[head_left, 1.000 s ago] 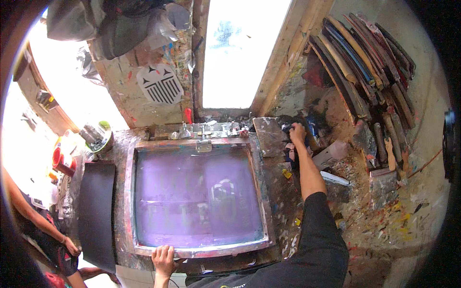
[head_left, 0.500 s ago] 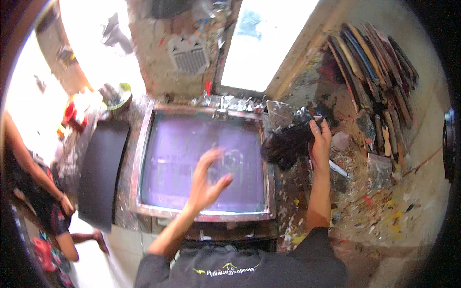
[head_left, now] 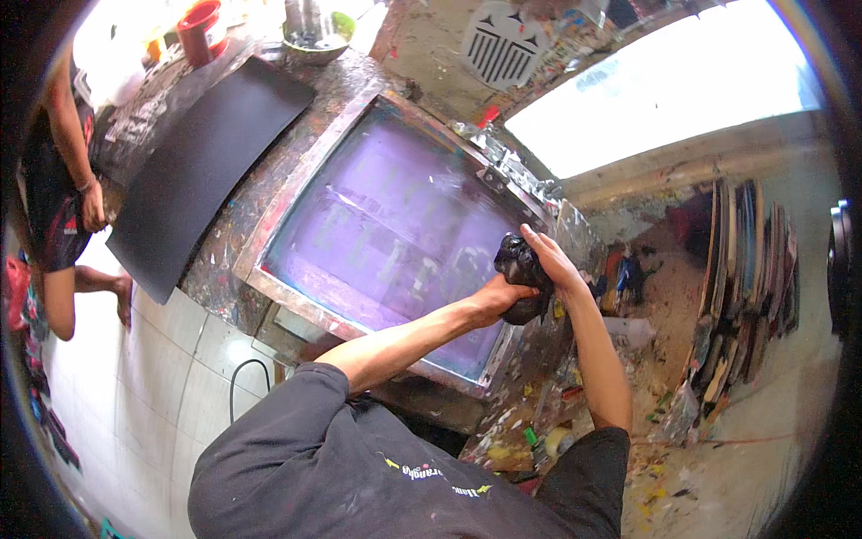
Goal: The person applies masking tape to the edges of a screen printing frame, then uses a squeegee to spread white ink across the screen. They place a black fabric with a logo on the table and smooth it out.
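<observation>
In front of me lies a screen-printing frame (head_left: pixel 310 166) with purple mesh (head_left: pixel 386 216) and paler letter-like shapes in it. Over its right edge I hold a shiny, crumpled black plastic bag (head_left: pixel 521 260), bunched into a lump. My left hand (head_left: pixel 494 298) grips its lower left side, thumb pressed against it. My right hand (head_left: pixel 555 262) is closed around its right side, fingers along the upper part. What is inside the bag, if anything, is hidden. A metal hinge clamp (head_left: pixel 494 175) sits at the frame's far edge.
A curved black sheet (head_left: pixel 211 171) lies left of the frame. Another person (head_left: pixel 67 162) stands at the far left. A red bucket (head_left: pixel 202 36) and a green bowl (head_left: pixel 319 49) are at the back left. Several squeegees (head_left: pixel 745 260) stand at the right, near a tape roll (head_left: pixel 558 440).
My left hand has moved from over the mesh to the black plastic bag. The bag, loosely spread in my right hand before, is now bunched between both hands. My view has turned.
</observation>
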The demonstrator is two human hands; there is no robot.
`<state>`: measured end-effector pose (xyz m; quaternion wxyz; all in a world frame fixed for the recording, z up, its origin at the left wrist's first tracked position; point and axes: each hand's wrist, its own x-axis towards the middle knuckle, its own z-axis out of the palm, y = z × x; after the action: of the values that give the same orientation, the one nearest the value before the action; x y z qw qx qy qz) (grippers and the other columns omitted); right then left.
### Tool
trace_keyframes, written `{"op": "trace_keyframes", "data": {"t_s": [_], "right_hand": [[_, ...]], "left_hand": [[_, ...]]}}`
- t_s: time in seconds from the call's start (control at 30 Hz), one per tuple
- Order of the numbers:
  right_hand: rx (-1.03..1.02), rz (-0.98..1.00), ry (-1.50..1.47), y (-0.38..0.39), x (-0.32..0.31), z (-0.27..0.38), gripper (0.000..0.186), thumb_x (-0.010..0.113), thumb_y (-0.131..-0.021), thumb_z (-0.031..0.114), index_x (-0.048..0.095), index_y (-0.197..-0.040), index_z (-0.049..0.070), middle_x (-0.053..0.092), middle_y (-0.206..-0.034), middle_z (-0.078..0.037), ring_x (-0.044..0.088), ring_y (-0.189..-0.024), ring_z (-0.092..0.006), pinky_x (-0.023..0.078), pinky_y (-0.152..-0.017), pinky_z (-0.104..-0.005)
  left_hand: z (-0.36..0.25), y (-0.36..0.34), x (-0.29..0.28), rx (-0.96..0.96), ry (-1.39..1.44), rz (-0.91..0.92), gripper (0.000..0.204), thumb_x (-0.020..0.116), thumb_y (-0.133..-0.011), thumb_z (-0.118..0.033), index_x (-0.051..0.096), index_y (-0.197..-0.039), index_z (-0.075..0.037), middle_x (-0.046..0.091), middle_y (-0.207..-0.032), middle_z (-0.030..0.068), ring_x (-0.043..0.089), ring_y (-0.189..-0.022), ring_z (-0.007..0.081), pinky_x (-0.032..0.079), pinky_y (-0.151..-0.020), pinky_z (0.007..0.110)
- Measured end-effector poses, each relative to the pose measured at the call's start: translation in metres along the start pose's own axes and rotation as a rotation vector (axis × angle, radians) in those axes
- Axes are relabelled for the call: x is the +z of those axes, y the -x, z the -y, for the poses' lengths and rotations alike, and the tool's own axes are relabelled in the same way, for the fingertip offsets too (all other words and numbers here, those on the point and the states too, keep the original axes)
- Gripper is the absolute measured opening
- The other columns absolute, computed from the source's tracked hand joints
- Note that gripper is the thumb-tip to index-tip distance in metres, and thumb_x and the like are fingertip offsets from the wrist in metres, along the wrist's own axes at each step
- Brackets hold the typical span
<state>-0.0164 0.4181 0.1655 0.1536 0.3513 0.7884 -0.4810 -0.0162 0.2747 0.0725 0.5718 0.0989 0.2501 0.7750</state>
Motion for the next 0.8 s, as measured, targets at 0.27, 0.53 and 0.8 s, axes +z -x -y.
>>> {"op": "trace_keyframes", "data": {"t_s": [0.27, 0.53, 0.8], "right_hand": [[0.105, 0.023, 0.157, -0.062, 0.001, 0.027, 0.062, 0.083, -0.085, 0.046, 0.063, -0.12, 0.0, 0.069, -0.098, -0.004, 0.066, -0.081, -0.0106, 0.054, -0.068, -0.0283], [0.042, 0.192, 0.53, -0.097, -0.007, 0.033, 0.042, 0.087, -0.081, 0.039, 0.073, -0.098, 0.003, 0.071, -0.087, -0.001, 0.064, -0.074, -0.0099, 0.051, -0.065, -0.0273], [0.035, 0.271, 0.227, -0.107, -0.028, 0.013, 0.05, 0.087, -0.08, 0.037, 0.073, -0.111, 0.0, 0.074, -0.096, -0.007, 0.068, -0.083, -0.0146, 0.052, -0.075, -0.0299]], "left_hand": [[0.038, -0.072, 0.004, 0.398, -0.522, -0.59, 0.055, 0.065, -0.087, -0.006, 0.046, -0.138, -0.002, 0.068, -0.115, 0.0272, 0.063, -0.115, 0.0468, 0.051, -0.095, 0.05], [0.051, -0.107, -0.024, 0.562, -0.715, -0.399, 0.042, 0.056, -0.085, -0.002, 0.06, -0.127, -0.002, 0.066, -0.123, 0.0264, 0.058, -0.122, 0.0449, 0.047, -0.1, 0.05], [0.039, -0.102, -0.018, 0.708, -0.698, -0.412, 0.036, 0.059, -0.077, 0.0, 0.064, -0.112, 0.001, 0.067, -0.109, 0.0309, 0.062, -0.105, 0.0515, 0.051, -0.088, 0.054]]}}
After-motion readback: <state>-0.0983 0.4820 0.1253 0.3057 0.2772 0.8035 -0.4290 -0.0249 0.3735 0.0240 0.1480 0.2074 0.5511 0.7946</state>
